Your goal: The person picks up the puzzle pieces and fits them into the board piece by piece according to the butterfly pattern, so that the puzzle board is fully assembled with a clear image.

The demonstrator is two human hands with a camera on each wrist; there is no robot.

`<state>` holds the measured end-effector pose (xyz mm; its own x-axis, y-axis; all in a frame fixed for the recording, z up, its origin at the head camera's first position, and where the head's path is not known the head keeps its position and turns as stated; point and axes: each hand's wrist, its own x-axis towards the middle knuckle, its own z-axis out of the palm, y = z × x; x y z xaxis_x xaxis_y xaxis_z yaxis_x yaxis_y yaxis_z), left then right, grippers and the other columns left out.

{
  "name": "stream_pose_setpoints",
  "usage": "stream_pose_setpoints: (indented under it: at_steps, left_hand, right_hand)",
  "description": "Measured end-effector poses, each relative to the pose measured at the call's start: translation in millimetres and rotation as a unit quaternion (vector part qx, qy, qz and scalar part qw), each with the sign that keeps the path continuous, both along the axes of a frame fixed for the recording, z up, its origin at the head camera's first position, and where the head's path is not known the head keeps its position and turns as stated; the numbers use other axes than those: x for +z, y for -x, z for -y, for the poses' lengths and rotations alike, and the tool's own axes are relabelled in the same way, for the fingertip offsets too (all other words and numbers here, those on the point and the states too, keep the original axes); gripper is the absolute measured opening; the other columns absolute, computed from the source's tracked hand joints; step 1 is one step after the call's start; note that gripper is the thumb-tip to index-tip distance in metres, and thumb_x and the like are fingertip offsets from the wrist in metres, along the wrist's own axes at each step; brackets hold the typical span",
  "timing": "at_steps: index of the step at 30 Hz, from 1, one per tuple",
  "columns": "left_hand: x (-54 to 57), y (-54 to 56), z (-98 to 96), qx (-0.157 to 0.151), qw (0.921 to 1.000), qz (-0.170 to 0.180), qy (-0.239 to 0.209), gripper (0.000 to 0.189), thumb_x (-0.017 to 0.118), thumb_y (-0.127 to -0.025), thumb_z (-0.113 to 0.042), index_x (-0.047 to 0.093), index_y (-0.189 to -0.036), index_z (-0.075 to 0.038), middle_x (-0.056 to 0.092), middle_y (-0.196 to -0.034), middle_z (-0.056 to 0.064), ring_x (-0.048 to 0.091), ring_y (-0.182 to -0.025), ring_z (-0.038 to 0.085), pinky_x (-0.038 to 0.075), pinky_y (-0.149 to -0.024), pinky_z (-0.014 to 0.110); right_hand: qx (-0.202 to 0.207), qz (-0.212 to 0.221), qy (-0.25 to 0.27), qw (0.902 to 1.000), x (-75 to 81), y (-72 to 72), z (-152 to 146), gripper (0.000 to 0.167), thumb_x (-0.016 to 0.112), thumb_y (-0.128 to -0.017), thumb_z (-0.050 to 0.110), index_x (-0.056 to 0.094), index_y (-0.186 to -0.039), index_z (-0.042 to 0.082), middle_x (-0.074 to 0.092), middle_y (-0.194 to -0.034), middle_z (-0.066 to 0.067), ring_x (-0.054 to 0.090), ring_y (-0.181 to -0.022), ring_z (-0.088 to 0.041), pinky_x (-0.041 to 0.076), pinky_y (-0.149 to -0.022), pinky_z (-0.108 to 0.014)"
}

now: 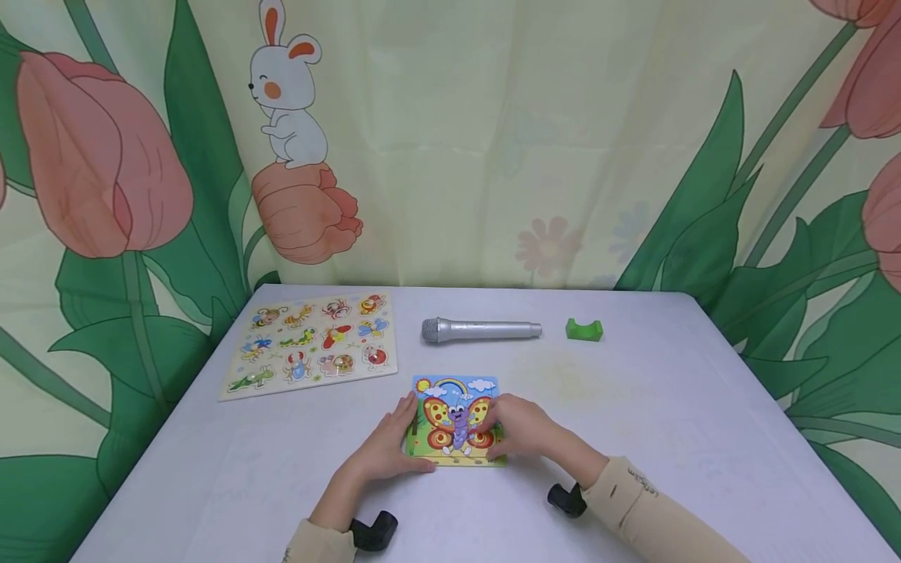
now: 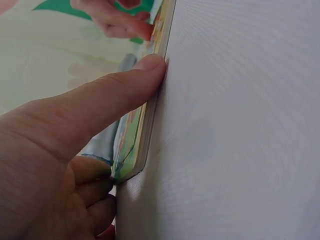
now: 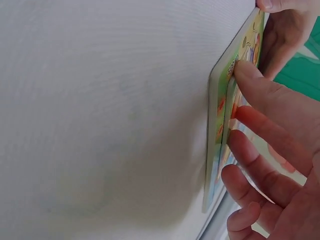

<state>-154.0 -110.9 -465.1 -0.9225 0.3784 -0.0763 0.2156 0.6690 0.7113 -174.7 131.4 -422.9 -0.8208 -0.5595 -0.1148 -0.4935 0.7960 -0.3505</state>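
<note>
A butterfly jigsaw puzzle [image 1: 456, 426] lies flat on the table, its picture facing up with a rainbow and a sun. My left hand [image 1: 385, 444] holds its near left corner, the thumb along the near edge and the fingers at the left edge. My right hand [image 1: 522, 426] reaches over the right side. In the right wrist view, the thumb [image 3: 252, 75] and nearby fingertips touch the inner part of the puzzle, which shows a seam beside its border. The ring and little fingers hang loosely bent there.
Behind the puzzle lies a silver toy microphone [image 1: 486, 330], with a small green curved block [image 1: 584, 330] to its right. An insect peg board [image 1: 313, 342] rests at the back left. A patterned curtain [image 1: 457, 141] hangs behind the white table [image 1: 655, 391].
</note>
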Motion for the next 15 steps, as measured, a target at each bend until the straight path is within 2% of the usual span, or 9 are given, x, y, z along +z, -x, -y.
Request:
stream_pose_setpoints:
  at_steps: [6,15]
  left_hand:
    - [-0.7,-0.2,0.1,-0.004,1.0000,-0.002,-0.003,0.105,0.079,-0.067,-0.038,0.020,-0.143,0.003,0.013,-0.151,0.018,0.009,-0.138,0.032,0.010,-0.111,0.049]
    - [0.5,-1.4,-0.6,-0.005,1.0000,0.004,-0.006,0.106,0.079,-0.067,-0.038,0.019,-0.143,0.004,0.013,-0.150,0.019,0.009,-0.137,0.033,0.010,-0.110,0.049]
  right_hand:
    - [-0.013,0.008,0.011,0.9998,-3.2,0.1,-2.3,0.032,0.083,-0.064,0.028,0.075,-0.092,0.014,0.060,-0.085,0.009,0.050,-0.081,-0.009,0.046,-0.070,-0.027]
    - [-0.015,0.014,0.037,0.9991,-7.9,-2.9,-7.1,0.033,0.082,-0.066,0.027,0.074,-0.096,0.014,0.063,-0.089,0.008,0.053,-0.084,-0.009,0.048,-0.074,-0.029]
